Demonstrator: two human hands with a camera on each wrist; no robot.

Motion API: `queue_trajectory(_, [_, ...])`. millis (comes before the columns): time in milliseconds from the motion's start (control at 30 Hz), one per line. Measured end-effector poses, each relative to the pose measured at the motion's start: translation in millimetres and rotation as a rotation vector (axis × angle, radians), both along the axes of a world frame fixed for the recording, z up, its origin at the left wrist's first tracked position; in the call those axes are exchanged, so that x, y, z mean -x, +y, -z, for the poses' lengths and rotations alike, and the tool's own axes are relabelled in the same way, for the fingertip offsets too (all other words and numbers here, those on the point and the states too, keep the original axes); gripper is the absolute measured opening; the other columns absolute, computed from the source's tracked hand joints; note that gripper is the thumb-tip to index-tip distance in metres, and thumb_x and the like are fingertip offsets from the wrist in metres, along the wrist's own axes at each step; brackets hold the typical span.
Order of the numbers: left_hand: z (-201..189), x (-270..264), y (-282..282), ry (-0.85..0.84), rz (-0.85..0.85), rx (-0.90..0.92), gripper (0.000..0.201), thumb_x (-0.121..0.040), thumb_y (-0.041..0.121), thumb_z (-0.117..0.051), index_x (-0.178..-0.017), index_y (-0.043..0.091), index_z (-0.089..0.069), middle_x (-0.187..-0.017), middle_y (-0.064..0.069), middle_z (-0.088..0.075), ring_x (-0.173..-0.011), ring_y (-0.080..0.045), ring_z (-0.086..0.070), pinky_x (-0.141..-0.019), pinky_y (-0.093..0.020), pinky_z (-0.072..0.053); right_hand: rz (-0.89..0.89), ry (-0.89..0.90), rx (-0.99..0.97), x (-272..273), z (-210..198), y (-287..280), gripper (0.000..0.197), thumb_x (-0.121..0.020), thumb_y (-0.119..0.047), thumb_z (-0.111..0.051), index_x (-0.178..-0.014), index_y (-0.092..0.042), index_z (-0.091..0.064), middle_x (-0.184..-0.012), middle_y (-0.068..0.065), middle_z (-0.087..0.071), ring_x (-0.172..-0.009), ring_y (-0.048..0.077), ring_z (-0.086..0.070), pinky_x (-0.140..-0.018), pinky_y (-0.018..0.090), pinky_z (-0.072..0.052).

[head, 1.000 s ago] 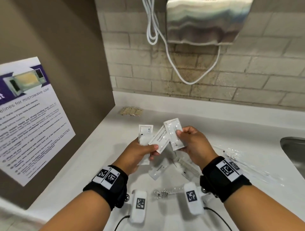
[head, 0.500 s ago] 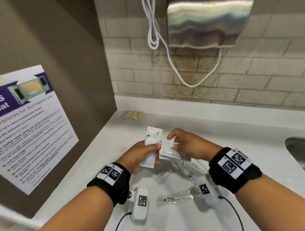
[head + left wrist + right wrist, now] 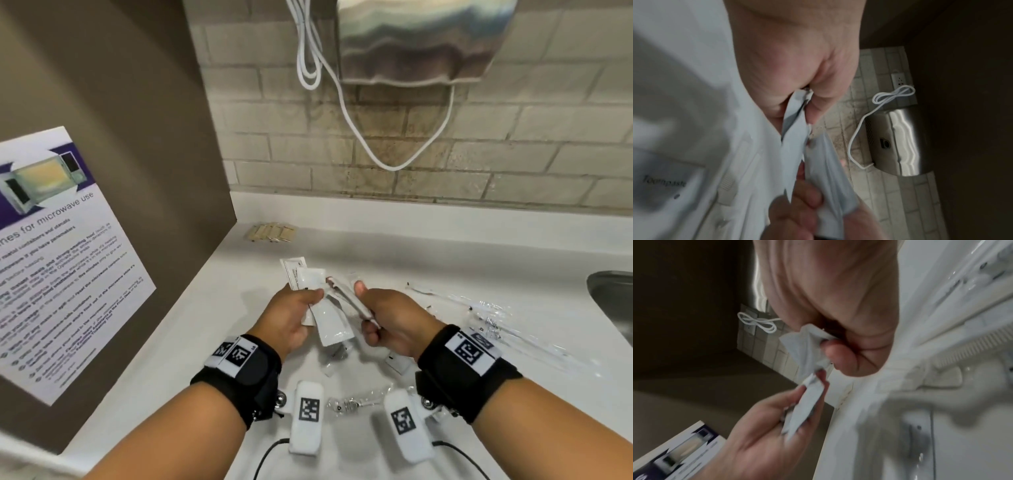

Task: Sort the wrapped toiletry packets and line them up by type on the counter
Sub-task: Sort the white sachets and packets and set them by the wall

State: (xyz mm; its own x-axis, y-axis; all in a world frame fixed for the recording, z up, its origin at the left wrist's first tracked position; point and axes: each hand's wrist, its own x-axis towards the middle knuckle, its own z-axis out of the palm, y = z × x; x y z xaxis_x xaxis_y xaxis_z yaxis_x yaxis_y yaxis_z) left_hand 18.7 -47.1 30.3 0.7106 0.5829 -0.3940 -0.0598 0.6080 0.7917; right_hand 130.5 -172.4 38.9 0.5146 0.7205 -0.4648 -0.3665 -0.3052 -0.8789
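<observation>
- The left hand (image 3: 287, 318) holds a small bunch of white packets (image 3: 310, 281) above the counter (image 3: 191, 329). Its thumb and fingers are curled round them and pinch them tight.
- One more white packet (image 3: 331, 322) hangs down from that bunch, between the two hands.
- The right hand (image 3: 390, 317) is just beside the left hand. Its thumb and bent fingers pinch a thin white packet (image 3: 349, 296) that is tilted.
- The packets in the two hands are very close. It is hard to tell if they touch.
- In the left wrist view, a packet lying on the counter has the word "Toothpaste" (image 3: 664, 182) on it.
- More small packets (image 3: 337, 356) lie on the counter under the hands, near the person.
- Clear wrapped sticks (image 3: 493, 318) lie on the counter to the right of the hands.
- A row of tan packets (image 3: 270, 233) sits far back on the counter, near the wall.
- A metal sink (image 3: 613, 301) is at the far right edge.
- A shiny metal box (image 3: 421, 37) hangs on the brick wall, with a white cord (image 3: 346, 113) looping down beside it.
- A poster about microwave use (image 3: 58, 246) is on the brown wall at the left.
</observation>
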Motion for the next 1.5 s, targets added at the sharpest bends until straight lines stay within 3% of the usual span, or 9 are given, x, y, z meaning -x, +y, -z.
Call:
queue_trajectory(167, [4,-4,-5,-0.128,-0.048,-0.020,0.011,-0.091,0.000,-0.056,-0.096,0.005,-0.063,-0.089,-0.016,-0.066,-0.081,-0.034,-0.066,-0.087,-0.053,-0.051,-0.189,0.001,-0.048,15,1,5,0.015,-0.093,-0.020,-0.061,-0.102,-0.007,-0.062,-0.069,0.005,-0.068,-0.051,0.016,-0.061,-0.042,0.021,-0.044])
queue_trajectory(300, [0,-4,-2,-0.143,-0.107,-0.009,0.028,-0.100,0.023,-0.045,-0.118,0.007,-0.059,-0.102,-0.016,-0.069,-0.094,-0.034,-0.067,-0.081,-0.048,-0.054,-0.214,-0.221,-0.101,7,-8,2,0.020,-0.089,-0.013,-0.065,-0.108,-0.009,-0.067,-0.087,0.007,-0.074,-0.071,0.021,-0.068,-0.059,0.027,-0.053])
queue_trajectory(500, [-10,9,12,-0.002,0.051,0.026,0.029,-0.091,0.037,-0.059,-0.102,0.010,-0.062,-0.081,-0.007,-0.062,-0.068,-0.019,-0.058,-0.064,-0.029,-0.049,-0.168,-1.824,-0.284,-23,-17,5,0.006,-0.083,-0.020,-0.064,-0.082,-0.015,-0.066,-0.079,-0.001,-0.056,-0.072,0.019,-0.052,-0.064,0.030,-0.036])
queue_trajectory(600, [-10,10,14,-0.024,0.119,-0.050,0.021,-0.086,0.009,-0.065,-0.106,0.011,-0.062,-0.094,-0.013,-0.065,-0.084,-0.027,-0.060,-0.070,-0.034,-0.045,-0.229,-2.170,-0.425,-28,-8,3,0.012,-0.079,-0.008,-0.067,-0.086,-0.019,-0.066,-0.075,0.001,-0.058,-0.071,0.024,-0.054,-0.066,0.034,-0.035])
queue_trajectory(733, [-9,11,22,-0.049,0.043,-0.135,0.025,-0.087,0.000,-0.061,-0.107,0.016,-0.062,-0.097,-0.011,-0.070,-0.087,-0.028,-0.065,-0.074,-0.036,-0.047,-0.142,-2.015,-0.419,-35,2,-4,0.015,-0.080,-0.010,-0.069,-0.093,-0.017,-0.068,-0.077,0.002,-0.060,-0.072,0.023,-0.053,-0.066,0.033,-0.038])
queue_trajectory(967, [-10,16,28,-0.003,0.102,-0.389,0.032,-0.085,0.002,-0.066,-0.112,0.019,-0.062,-0.084,-0.003,-0.071,-0.076,-0.022,-0.066,-0.063,-0.029,-0.046,-0.053,-0.969,-0.221,-34,-23,-16,0.022,-0.089,-0.005,-0.061,-0.088,-0.027,-0.059,-0.095,-0.010,-0.056,-0.080,-0.009,-0.054,-0.067,0.005,-0.038])
queue_trajectory(1167, [-23,5,24,0.132,0.367,-0.649,0.043,-0.066,0.001,-0.072,-0.107,0.008,-0.065,-0.089,-0.014,-0.068,-0.079,-0.027,-0.062,-0.063,-0.035,-0.047,-0.679,-0.960,-0.003,-28,-62,6,0.018,-0.087,-0.012,-0.066,-0.099,-0.024,-0.064,-0.096,-0.009,-0.068,-0.088,0.003,-0.063,-0.079,0.023,-0.049])
queue_trajectory(1300, [-27,-1,21,0.051,0.197,-0.499,0.028,-0.080,0.001,-0.069,-0.106,0.011,-0.063,-0.094,-0.011,-0.066,-0.088,-0.027,-0.064,-0.084,-0.043,-0.051,-0.662,-0.915,0.062,-24,-40,21,0.025,-0.082,-0.016,-0.070,-0.101,-0.017,-0.056,-0.093,-0.001,-0.067,-0.084,0.015,-0.062,-0.081,0.041,-0.052])
queue_trajectory(1500, [-12,12,27,-0.028,0.020,-0.090,0.027,-0.098,0.007,-0.042,-0.120,0.002,-0.056,-0.104,-0.018,-0.071,-0.086,-0.031,-0.071,-0.064,-0.039,-0.060,-0.176,-0.310,-0.229,-37,-5,11,0.043,-0.081,-0.005,-0.068,-0.121,-0.007,-0.054,-0.101,0.012,-0.070,-0.084,0.027,-0.065,-0.070,0.042,-0.050])
